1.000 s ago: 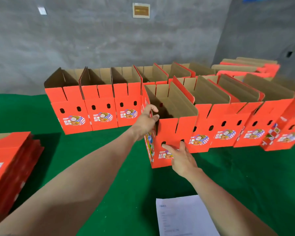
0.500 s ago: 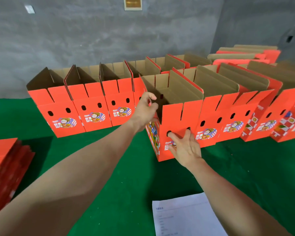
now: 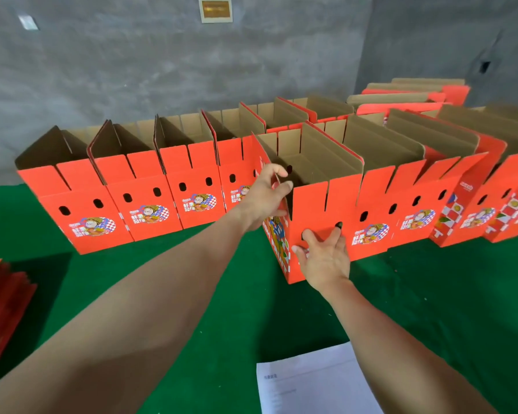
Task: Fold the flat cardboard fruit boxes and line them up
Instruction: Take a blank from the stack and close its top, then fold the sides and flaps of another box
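Observation:
A folded red cardboard fruit box [image 3: 311,204] stands upright and open-topped on the green surface, slightly forward of a row of like boxes. My left hand [image 3: 268,194] grips the top edge of its left side panel, fingers curled over the rim. My right hand [image 3: 323,255] presses flat against its front face, fingers spread near the two oval holes. Folded boxes stand in a row to its left [image 3: 102,201] and to its right [image 3: 407,201]. A stack of flat red boxes [image 3: 3,303] lies at the left edge.
More folded boxes [image 3: 305,115] stand behind the row, and flat ones [image 3: 416,94] are piled at the back right by the grey wall. A white printed sheet [image 3: 314,383] lies on the green surface [image 3: 446,294] near me.
The box in my hands has shifted back toward the row. My left hand slid along the side panel's top edge; my right hand stays pressed on the front face.

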A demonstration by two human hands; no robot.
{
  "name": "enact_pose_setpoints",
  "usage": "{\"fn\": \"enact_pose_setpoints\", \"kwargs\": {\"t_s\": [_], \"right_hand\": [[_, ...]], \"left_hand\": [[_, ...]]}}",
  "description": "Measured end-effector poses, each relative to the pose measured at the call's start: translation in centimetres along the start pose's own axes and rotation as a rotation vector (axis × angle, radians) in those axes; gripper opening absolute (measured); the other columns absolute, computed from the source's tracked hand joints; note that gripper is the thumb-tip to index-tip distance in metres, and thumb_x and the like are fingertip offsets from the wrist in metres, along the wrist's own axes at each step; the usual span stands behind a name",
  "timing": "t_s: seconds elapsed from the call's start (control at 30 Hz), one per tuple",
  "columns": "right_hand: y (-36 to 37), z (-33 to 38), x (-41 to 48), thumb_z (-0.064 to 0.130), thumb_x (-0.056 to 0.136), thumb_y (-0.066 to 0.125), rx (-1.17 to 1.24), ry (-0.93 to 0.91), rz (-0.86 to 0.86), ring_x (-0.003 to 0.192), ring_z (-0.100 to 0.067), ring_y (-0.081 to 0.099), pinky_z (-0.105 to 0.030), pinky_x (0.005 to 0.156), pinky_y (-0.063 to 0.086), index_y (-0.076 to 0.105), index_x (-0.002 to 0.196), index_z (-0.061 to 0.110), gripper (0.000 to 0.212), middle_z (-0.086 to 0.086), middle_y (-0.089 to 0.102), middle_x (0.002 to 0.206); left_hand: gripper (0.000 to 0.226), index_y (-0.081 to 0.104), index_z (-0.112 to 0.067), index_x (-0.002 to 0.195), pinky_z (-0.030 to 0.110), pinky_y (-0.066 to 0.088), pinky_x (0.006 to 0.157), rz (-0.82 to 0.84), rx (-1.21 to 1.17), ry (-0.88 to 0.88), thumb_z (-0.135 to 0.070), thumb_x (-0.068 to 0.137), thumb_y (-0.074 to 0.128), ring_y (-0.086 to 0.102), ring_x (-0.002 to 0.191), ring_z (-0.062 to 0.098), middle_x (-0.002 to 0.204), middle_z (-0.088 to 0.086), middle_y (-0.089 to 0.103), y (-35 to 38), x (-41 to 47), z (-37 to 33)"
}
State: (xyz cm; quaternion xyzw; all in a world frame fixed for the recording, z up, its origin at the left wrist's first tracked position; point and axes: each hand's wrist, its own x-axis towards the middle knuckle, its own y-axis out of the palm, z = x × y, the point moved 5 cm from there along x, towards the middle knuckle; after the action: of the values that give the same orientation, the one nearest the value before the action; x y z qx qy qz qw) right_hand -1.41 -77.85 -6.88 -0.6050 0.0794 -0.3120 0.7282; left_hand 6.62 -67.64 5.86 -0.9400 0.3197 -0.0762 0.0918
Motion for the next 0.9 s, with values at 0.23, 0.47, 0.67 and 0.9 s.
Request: {"fn": "enact_pose_setpoints", "kwargs": {"t_s": [0.23, 0.47, 0.67, 0.9], "right_hand": [[0.4, -0.5, 1.2, 0.05, 0.096, 0.042, 0.039, 0.061, 0.003, 0.122, -0.044, 0.035, -0.046, 0.103, 0.032, 0.047, 0.118, 0.024, 0.034, -0.036, 0.019, 0.142], [-0.1, -1.5, 1.6, 0.044, 0.097, 0.045, 0.109, 0.076, 0.112, 0.136, -0.044, 0.018, -0.046, 0.095, 0.042, 0.042, 0.126, 0.029, 0.032, -0.03, -0.001, 0.151], [-2.6, 1.3, -1.7, 0.001, 0.081, 0.057, 0.219, -0.119, -0.151, 0.141, -0.047, 0.012, -0.054, 0.109, 0.032, 0.043, 0.139, 0.021, 0.063, -0.025, 0.007, 0.155], [-4.1, 3.0, 0.6, 0.013, 0.083, 0.059, -0.038, -0.096, 0.086, 0.143, -0.036, -0.021, -0.048, 0.118, 0.006, 0.004, 0.149, 0.041, 0.091, 0.002, -0.04, 0.15]], "left_hand": [[0.06, -0.002, -0.043, 0.148, 0.034, 0.051, 0.083, 0.121, 0.058, -0.045, -0.026, 0.103, 0.034, 0.049, 0.113, 0.013, 0.146, -0.01, 0.027, 1.5, 0.3, 0.6], [0.062, 0.009, -0.039, 0.15, 0.031, 0.043, 0.096, 0.137, 0.285, 0.061, -0.012, 0.101, 0.035, 0.04, 0.116, 0.008, 0.158, -0.005, 0.014, 1.9, 0.4, 0.2], [0.057, 0.019, -0.032, 0.15, 0.01, 0.031, 0.088, 0.101, 0.334, 0.011, -0.008, 0.1, 0.033, 0.045, 0.126, 0.01, 0.156, 0.002, 0.023, 2.2, 0.9, -0.2], [0.047, 0.026, -0.02, 0.149, 0.017, 0.015, 0.11, 0.059, 0.217, -0.055, -0.014, 0.103, 0.032, 0.023, 0.143, 0.017, 0.156, 0.001, 0.024, 0.9, -1.1, -2.2]]}}
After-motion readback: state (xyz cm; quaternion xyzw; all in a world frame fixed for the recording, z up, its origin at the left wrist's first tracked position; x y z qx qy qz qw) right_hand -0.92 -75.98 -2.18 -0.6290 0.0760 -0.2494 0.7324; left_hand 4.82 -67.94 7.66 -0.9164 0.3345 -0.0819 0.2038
